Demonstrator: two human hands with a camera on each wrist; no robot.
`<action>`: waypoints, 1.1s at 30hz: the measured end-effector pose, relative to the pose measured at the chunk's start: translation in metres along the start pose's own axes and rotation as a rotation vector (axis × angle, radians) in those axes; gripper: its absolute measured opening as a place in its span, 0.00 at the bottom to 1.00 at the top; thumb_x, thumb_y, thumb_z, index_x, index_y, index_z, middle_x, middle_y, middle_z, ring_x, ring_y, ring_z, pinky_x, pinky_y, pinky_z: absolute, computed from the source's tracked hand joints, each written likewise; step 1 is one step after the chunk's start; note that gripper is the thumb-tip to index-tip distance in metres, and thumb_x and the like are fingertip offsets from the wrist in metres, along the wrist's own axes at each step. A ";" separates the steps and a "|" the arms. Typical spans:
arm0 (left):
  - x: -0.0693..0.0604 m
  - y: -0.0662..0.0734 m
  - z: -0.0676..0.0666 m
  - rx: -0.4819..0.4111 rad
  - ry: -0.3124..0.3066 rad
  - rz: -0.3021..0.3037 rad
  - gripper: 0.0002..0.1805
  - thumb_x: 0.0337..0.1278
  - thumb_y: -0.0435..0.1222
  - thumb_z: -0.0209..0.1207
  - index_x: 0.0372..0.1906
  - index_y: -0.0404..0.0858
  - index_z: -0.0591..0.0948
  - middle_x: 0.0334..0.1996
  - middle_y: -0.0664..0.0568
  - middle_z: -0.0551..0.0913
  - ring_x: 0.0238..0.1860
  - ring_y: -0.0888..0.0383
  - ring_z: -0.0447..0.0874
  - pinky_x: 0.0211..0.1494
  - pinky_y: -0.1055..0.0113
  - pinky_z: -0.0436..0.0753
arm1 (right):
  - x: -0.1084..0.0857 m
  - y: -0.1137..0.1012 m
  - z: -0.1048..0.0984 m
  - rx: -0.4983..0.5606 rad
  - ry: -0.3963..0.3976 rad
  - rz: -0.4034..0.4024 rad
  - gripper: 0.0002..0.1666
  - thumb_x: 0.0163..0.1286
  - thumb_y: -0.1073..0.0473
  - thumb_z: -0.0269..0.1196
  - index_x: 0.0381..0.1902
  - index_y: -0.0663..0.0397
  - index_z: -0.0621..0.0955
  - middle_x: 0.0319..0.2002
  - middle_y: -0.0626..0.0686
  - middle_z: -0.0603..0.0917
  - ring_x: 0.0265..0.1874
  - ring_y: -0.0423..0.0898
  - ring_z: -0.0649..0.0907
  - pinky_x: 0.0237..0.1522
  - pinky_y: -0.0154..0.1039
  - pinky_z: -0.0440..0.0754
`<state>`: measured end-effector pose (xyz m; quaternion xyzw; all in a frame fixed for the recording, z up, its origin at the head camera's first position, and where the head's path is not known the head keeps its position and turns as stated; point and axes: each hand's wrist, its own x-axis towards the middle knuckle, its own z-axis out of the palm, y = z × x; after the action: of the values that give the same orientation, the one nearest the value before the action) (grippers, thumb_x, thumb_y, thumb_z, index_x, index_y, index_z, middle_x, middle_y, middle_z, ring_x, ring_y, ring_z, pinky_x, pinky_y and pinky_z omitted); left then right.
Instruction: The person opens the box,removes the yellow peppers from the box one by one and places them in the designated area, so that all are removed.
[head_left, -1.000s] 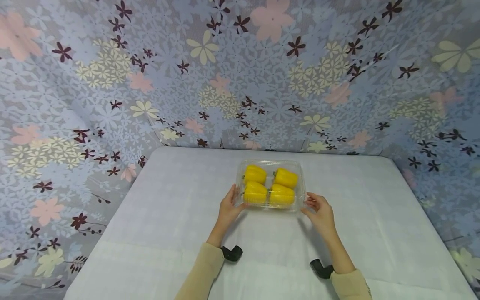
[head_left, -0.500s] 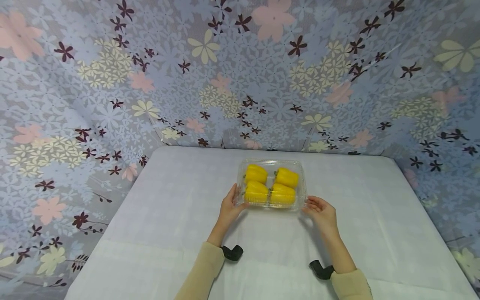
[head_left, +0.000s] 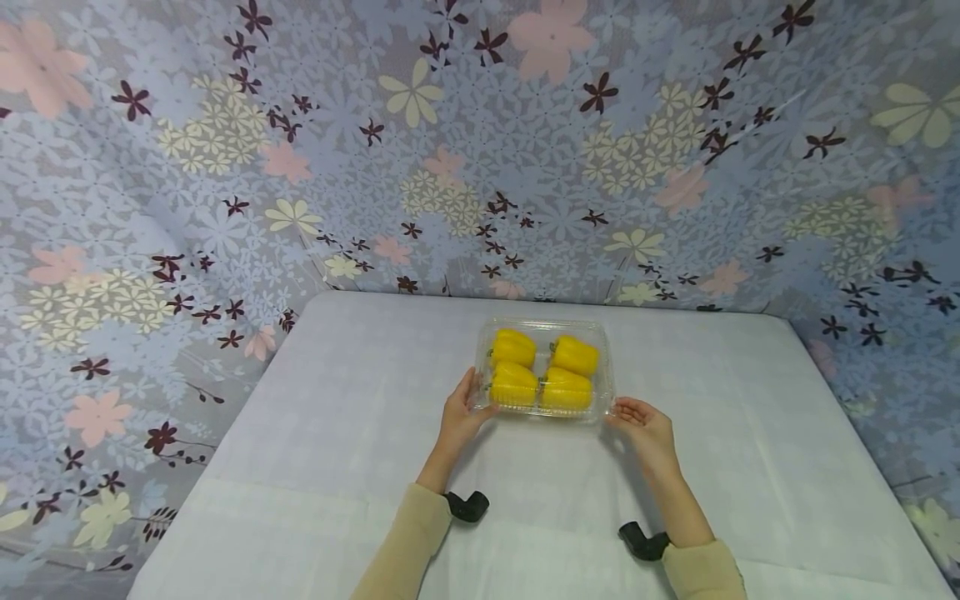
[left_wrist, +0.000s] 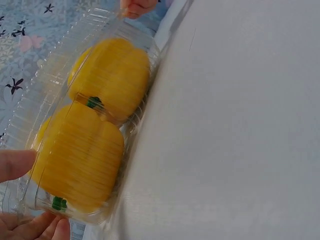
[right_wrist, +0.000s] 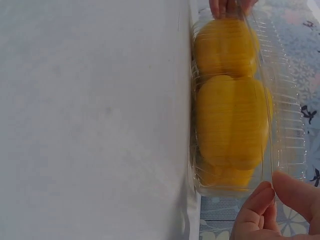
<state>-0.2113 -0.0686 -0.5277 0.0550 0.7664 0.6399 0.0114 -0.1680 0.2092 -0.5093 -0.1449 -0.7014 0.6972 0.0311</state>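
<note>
Near far edge of table [head_left: 375, 358] | gripping clamshell [head_left: 543, 330] with left hand [head_left: 459, 414], pinching with right hand [head_left: 651, 433] | packed with bell peppers [head_left: 576, 357]; unclear if sealed

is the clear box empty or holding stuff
Not empty: the box holds four yellow peppers, seen through its clear plastic in the head view, two behind and two in front.

Left arm [head_left: 405, 537] and right arm [head_left: 684, 512] in from the tabletop's [head_left: 337, 400] near side, angled inward; sleeves [head_left: 425, 518] stop at the wrists. Left hand [head_left: 457, 419]: fingers toward far edge, thumb [left_wrist: 17, 165] spread rightward, gripping. Right hand [head_left: 648, 429]: bent leftward, thumb [right_wrist: 297, 196] and index finger [right_wrist: 260, 199] pinching. Hands roughly level, well apart, both clear of left and right edges.
</note>
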 end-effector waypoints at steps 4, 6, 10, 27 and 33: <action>-0.003 0.002 0.002 0.053 0.013 -0.003 0.45 0.54 0.33 0.63 0.73 0.30 0.53 0.69 0.37 0.64 0.71 0.41 0.60 0.73 0.46 0.62 | -0.001 0.000 0.000 -0.002 0.010 0.001 0.24 0.60 0.75 0.60 0.53 0.80 0.70 0.25 0.31 0.78 0.29 0.27 0.78 0.36 0.19 0.78; -0.005 0.004 0.001 0.091 0.005 0.002 0.45 0.55 0.35 0.62 0.73 0.30 0.51 0.70 0.36 0.63 0.72 0.41 0.58 0.74 0.45 0.59 | -0.001 0.000 0.001 -0.005 0.014 -0.002 0.23 0.60 0.75 0.60 0.53 0.80 0.70 0.25 0.30 0.78 0.29 0.27 0.78 0.36 0.19 0.78; -0.007 0.005 -0.001 0.170 -0.025 0.035 0.44 0.59 0.38 0.59 0.74 0.29 0.48 0.70 0.36 0.63 0.71 0.39 0.59 0.74 0.44 0.58 | -0.003 0.001 0.003 -0.040 0.041 -0.016 0.20 0.62 0.72 0.60 0.50 0.81 0.73 0.22 0.30 0.78 0.27 0.27 0.78 0.35 0.21 0.79; -0.003 0.021 -0.010 0.622 -0.002 0.251 0.32 0.70 0.43 0.49 0.72 0.34 0.58 0.73 0.42 0.59 0.72 0.44 0.59 0.73 0.49 0.63 | -0.005 -0.002 0.006 -0.030 0.053 -0.061 0.21 0.65 0.72 0.58 0.54 0.80 0.72 0.23 0.32 0.80 0.25 0.29 0.82 0.36 0.24 0.82; 0.012 0.039 -0.020 0.727 0.100 0.350 0.26 0.64 0.41 0.56 0.64 0.34 0.72 0.64 0.43 0.73 0.64 0.47 0.73 0.67 0.54 0.72 | -0.005 -0.001 0.003 0.026 0.012 -0.042 0.29 0.66 0.71 0.58 0.63 0.75 0.66 0.24 0.34 0.80 0.26 0.28 0.82 0.36 0.23 0.82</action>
<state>-0.2220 -0.0805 -0.4856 0.1539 0.9214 0.3213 -0.1552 -0.1641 0.2046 -0.5072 -0.1337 -0.6948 0.7047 0.0517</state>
